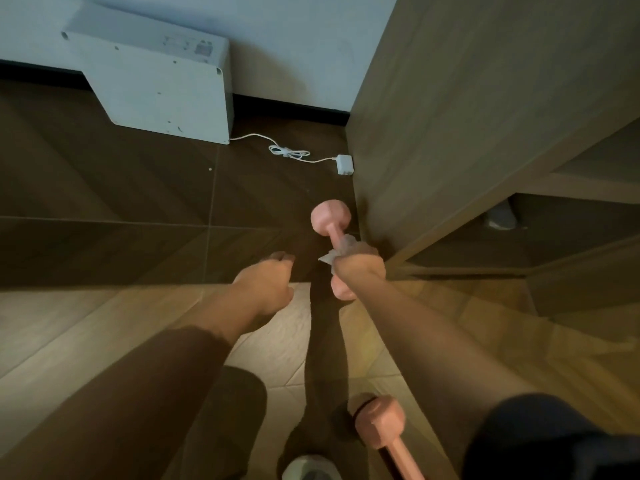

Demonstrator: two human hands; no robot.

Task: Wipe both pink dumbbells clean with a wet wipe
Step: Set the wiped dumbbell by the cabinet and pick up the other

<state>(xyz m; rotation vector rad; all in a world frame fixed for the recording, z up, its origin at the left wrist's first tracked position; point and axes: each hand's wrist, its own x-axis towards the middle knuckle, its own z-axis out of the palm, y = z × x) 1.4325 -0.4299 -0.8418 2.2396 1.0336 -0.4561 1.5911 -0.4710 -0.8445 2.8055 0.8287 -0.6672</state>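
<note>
One pink dumbbell (330,216) is held out over the dark floor beside the wooden cabinet. My right hand (358,268) grips its handle with a white wet wipe (341,249) wrapped around the bar; the far head shows above the fist and the near head peeks out below it. My left hand (268,285) hovers just left of it with loosely curled fingers and holds nothing. The second pink dumbbell (381,422) lies on the floor at the bottom, near my feet.
A tall wooden cabinet (485,116) with open shelves fills the right side. A white appliance (159,84) leans against the wall at the back left, its white cable and plug (344,164) trailing across the floor. A shoe (310,467) shows at the bottom edge.
</note>
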